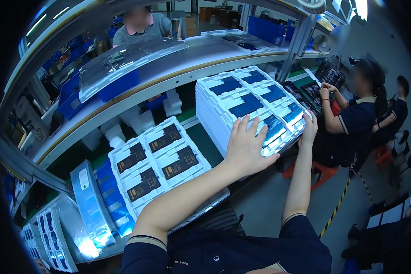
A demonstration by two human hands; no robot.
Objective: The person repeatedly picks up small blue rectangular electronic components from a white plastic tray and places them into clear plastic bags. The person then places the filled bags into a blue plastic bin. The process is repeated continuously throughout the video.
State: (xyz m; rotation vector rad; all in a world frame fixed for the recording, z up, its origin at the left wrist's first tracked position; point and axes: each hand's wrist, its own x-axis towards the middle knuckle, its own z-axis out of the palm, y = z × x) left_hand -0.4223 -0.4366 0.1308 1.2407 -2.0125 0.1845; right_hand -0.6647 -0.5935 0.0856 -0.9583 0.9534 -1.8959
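A tall stack of white plastic trays [205, 107] stands ahead of me, its top tray holding several flat, dark L-shaped batteries [245, 106]. My left hand [247, 148] lies over the near edge of the top tray, fingers spread, with the fingertips beside a shiny battery [273, 129]. At the tray's right corner, my right hand [309, 130] grips the edge, its thumb hidden. Left of the stack, a lower white tray [139, 177] carries several black L-shaped batteries [144, 184] with gold print, and my left forearm passes over its near right part.
Blue film sheets [106, 187] and a clear-wrapped slab [89, 201] lie left of the lower tray. More filled trays [55, 239] stand farther left. A raised shelf [196, 59] runs behind, with a metal post [293, 55]. Co-workers [363, 105] sit at right; another person [144, 27] is beyond the shelf.
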